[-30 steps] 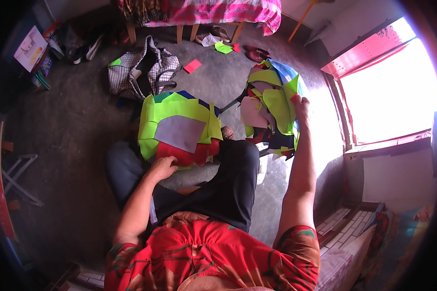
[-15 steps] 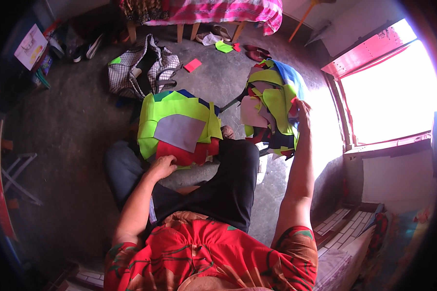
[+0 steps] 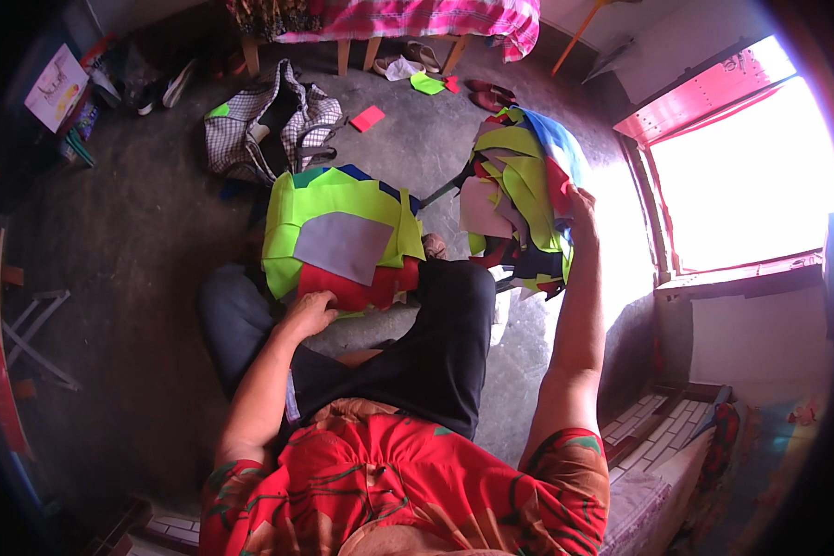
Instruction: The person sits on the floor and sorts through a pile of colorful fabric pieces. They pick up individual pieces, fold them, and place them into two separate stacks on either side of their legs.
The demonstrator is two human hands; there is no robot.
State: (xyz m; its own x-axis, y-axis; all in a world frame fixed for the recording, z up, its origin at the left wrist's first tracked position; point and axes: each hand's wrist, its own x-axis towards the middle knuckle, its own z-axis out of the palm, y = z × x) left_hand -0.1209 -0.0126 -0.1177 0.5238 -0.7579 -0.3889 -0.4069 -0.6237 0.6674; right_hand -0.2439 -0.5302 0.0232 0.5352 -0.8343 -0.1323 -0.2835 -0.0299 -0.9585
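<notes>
On the smooth grey floor [image 3: 148, 250], just beyond the person's dark-trousered legs, sat a mounded heap of lime-green, blue and red fabric pieces [image 3: 347, 196]. A flat grey fabric piece [image 3: 343, 247] lay over its near face, above a bright red fabric piece [image 3: 338, 285] at its near edge. The left hand [image 3: 310, 313] rested at that edge, fingers bent against the red; whether they gripped it, I could not tell.

To the right stood a second, looser heap of lime, grey, pink and dark fabric pieces [image 3: 514, 153], with a blue fabric piece [image 3: 551, 139] along its far right edge. The right hand [image 3: 582, 206] reached its right edge, fingertips at a small red fabric piece [image 3: 557, 183]; I could not tell whether they pinched it.

Toward the floor's far edge slumped a black-and-white checked cloth bag [image 3: 232, 139], with a red rectangular scrap [image 3: 368, 119] lying near its right side.
</notes>
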